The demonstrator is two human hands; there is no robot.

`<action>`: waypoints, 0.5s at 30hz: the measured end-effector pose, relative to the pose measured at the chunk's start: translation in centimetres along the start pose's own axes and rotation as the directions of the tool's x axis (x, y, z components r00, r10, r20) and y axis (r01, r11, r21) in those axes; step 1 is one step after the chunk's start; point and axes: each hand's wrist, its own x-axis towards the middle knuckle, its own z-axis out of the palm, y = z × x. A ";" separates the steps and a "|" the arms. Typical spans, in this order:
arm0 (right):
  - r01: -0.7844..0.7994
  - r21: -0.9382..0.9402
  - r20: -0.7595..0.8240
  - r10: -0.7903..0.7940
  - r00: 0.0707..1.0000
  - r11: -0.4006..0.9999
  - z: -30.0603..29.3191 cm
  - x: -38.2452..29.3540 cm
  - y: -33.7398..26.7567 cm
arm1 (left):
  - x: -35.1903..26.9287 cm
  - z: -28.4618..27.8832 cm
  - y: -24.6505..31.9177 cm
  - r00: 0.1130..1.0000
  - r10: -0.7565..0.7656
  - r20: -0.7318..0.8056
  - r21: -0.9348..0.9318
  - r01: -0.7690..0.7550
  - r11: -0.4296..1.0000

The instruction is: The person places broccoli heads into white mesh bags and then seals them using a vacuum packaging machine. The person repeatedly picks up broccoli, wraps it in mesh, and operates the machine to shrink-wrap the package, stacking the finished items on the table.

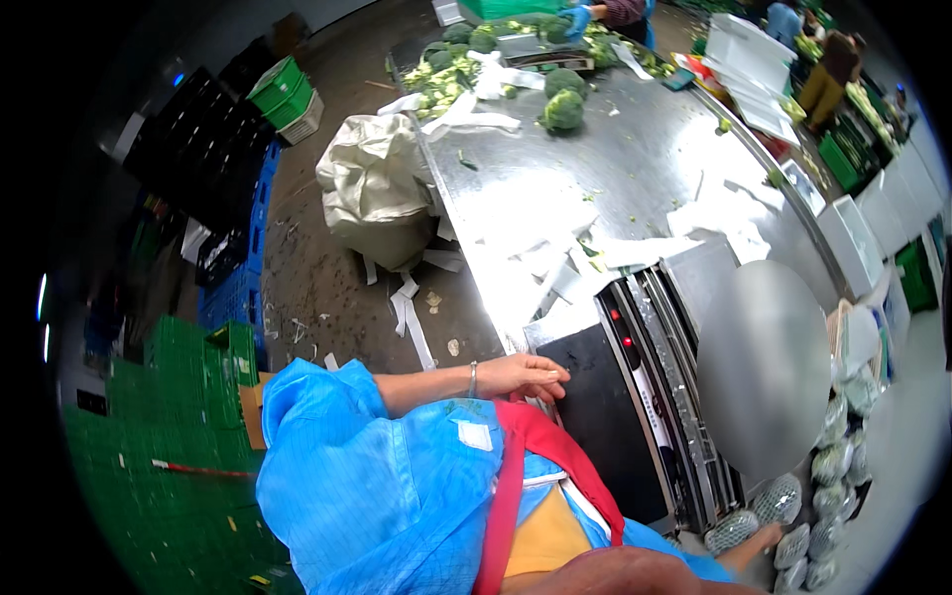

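My left hand (pixel 524 375) hangs over the near edge of a film wrapping machine's black plate (pixel 599 416), its fingers loosely bent with nothing between them. Red lights glow on the machine's control strip (pixel 643 394), and rollers run alongside. At the lower right, my right hand (pixel 764 537) is beside a head of produce in a foam net (pixel 777 500). Its fingers are partly hidden, so I cannot tell whether it grips anything. Several more net-covered, film-wrapped heads (pixel 829 461) are heaped to its right. A blurred grey oval hides the area beyond the rollers.
Broccoli heads (pixel 563 108), trimmings and white strips (pixel 550 260) lie on the steel table (pixel 535 167). A large pale sack (pixel 375 186) stands left of it. Green crates (pixel 178 416) are stacked at my left. Across the table, a person's blue-gloved hand (pixel 576 21) is among broccoli.
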 end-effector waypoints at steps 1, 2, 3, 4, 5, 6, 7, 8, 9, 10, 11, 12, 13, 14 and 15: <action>0.025 -0.093 0.016 -0.024 1.000 0.995 -0.2 -0.1 0.2 | -0.4 -0.2 -0.6 1.000 -0.007 -0.011 -0.031 0.007 1.000; 0.057 -0.159 0.036 -0.052 0.998 0.986 -0.2 -0.3 -0.1 | -0.6 -0.2 -1.2 1.000 -0.004 -0.023 -0.069 0.003 0.998; 0.098 -0.204 0.057 -0.088 0.994 0.974 -0.7 -0.4 -0.6 | -0.3 -0.5 -1.8 1.000 0.006 -0.012 -0.056 -0.007 0.998; 0.147 -0.230 0.080 -0.132 0.988 0.962 -1.0 -0.4 -1.2 | 0.3 -0.9 -2.5 1.000 0.014 0.003 -0.041 -0.014 0.999; 0.191 -0.239 0.108 -0.170 0.980 0.952 -1.4 -0.5 -1.7 | 0.8 -1.0 -2.9 1.000 0.020 0.023 -0.023 -0.019 1.000; 0.249 -0.238 0.126 -0.224 0.966 0.939 -2.2 -0.5 -2.6 | 0.8 -0.7 -1.9 0.999 0.022 0.031 0.062 -0.024 0.998; 0.313 -0.217 0.157 -0.283 0.946 0.925 -2.7 -0.2 -3.0 | 0.8 -0.6 -1.5 0.999 0.021 0.050 0.082 -0.025 0.996; 0.370 -0.179 0.183 -0.339 0.923 0.912 -3.0 0.3 -3.9 | 1.0 -0.5 -1.3 0.997 0.018 0.072 0.103 -0.026 0.994; 0.419 -0.145 0.233 -0.380 0.895 0.896 -3.0 -0.1 -4.7 | 1.1 -0.5 -1.1 0.997 0.012 0.083 0.127 -0.022 0.992; 0.439 -0.211 0.289 -0.373 0.882 0.874 -2.0 -3.7 -7.2 | 1.3 -0.8 -1.5 0.997 0.024 0.077 0.192 -0.038 0.981; 0.297 0.072 0.315 -0.304 0.899 0.952 -2.2 -7.2 -8.4 | 1.1 -0.7 -0.8 0.995 0.032 0.092 0.246 -0.054 0.968; 0.260 0.162 0.326 -0.300 0.896 0.952 -2.6 -11.0 -9.9 | 1.3 -1.0 -0.9 0.994 0.032 0.104 0.260 -0.058 0.964; 0.246 0.216 0.343 -0.309 0.887 0.945 -3.4 -13.9 -11.0 | 1.7 -1.5 -1.1 0.992 0.036 0.125 0.270 -0.068 0.961; 0.237 0.263 0.367 -0.324 0.872 0.935 -4.3 -15.1 -11.2 | 1.8 -1.7 -0.6 0.988 0.036 0.150 0.290 -0.079 0.954; 0.222 0.312 0.400 -0.339 0.852 0.924 -4.6 -16.0 -11.3 | 1.8 -2.1 -0.6 0.986 0.037 0.164 0.294 -0.085 0.952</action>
